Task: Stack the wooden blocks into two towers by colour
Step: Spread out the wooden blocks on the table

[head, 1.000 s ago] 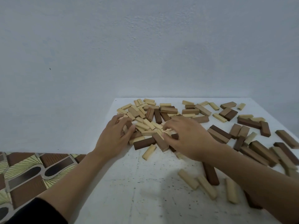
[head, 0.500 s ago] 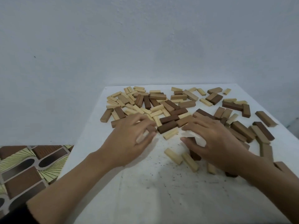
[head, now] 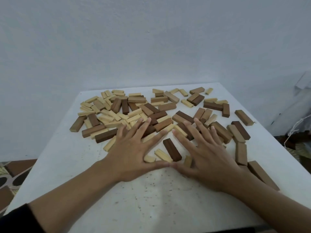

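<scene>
Both hands, left hand [head: 133,153] and right hand [head: 208,157], lie flat with fingers [head: 144,126] spread, holding nothing, over scattered light and dark rectangular wooden blocks [head: 134,113] on the white table [head: 151,199]; a dark brown block [head: 172,149] lies between them.

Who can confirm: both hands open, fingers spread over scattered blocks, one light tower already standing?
No tower stands: the head view shows all blocks lying loose on the table. The left hand and right hand are open, fingers spread over them.
</scene>
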